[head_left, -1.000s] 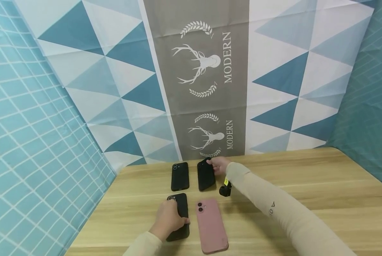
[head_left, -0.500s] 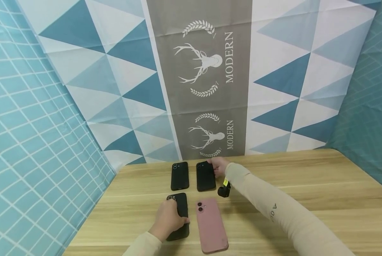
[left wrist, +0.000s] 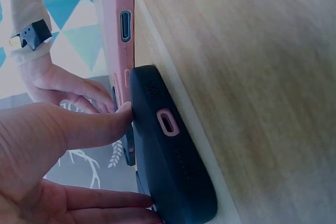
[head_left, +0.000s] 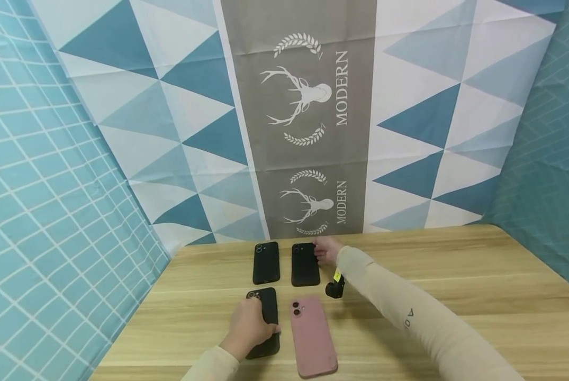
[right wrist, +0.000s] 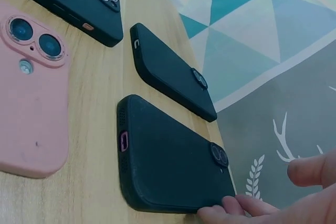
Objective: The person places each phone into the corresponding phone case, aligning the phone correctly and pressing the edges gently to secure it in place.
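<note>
My left hand (head_left: 251, 326) holds the near-left black phone (head_left: 271, 309) by its long edges. The left wrist view shows the thumb on one side of that cased phone (left wrist: 168, 145) and fingers on the other. At the back, my right hand (head_left: 328, 250) is beside the right-hand black phone (head_left: 305, 266), which lies flat. In the right wrist view, fingertips (right wrist: 231, 207) rest by that phone's edge while the thumb stands off it. A pink phone (head_left: 314, 336) lies in front, camera side up. Another black phone (head_left: 267, 263) lies at back left.
The wooden table (head_left: 432, 286) carries the phones in two rows. Behind it hangs a patterned cloth (head_left: 313, 132), with a blue checked cloth (head_left: 51, 185) on the left. A small black wrist camera (head_left: 334, 288) sits under my right wrist.
The back-right black phone, tilted up in my right hand a second ago, now lies flat. My right thumb has come off it. My left hand has stayed put.
</note>
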A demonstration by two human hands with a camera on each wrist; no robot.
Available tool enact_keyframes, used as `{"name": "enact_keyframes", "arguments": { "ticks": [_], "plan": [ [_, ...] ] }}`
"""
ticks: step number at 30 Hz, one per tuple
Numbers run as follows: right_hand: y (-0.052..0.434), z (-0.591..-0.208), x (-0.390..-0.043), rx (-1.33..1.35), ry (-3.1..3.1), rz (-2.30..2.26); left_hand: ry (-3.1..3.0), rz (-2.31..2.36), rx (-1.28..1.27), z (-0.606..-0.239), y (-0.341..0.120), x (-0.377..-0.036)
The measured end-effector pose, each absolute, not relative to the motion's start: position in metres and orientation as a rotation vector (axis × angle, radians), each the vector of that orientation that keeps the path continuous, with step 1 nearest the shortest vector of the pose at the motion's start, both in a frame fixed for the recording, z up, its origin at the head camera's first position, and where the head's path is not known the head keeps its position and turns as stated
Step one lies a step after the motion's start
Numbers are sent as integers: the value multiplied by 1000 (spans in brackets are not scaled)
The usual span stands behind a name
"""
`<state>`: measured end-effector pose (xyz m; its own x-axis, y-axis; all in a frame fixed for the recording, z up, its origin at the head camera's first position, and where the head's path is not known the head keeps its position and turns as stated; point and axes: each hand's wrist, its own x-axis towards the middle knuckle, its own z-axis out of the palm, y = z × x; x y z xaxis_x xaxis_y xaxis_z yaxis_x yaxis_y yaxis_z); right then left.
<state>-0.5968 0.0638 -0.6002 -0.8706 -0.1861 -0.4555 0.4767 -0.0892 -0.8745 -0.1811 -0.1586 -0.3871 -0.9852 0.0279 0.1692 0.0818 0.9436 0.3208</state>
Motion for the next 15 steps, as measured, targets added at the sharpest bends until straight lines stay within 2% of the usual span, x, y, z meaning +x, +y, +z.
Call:
{"name": "enact_keyframes", "arguments": {
  "ticks": [2,4,11,13,15],
  "plan": [
    [66,-598,-597,286,1754,-2009,-2936,-497,-85,-387,-159,-181],
    [66,-567,-566,270,1774,-2006,-2936,-495,-90,-386,-159,-180],
    [57,-386,-365,147,2002,-1907,-2931,-400,-232,-387,-163,-178],
    [56,-355,-327,131,2008,-1895,-2934,-388,-264,-388,-164,-177],
    [58,-349,-313,103,2010,-1872,-2939,-398,-274,-389,-166,-177]
  ]
}}
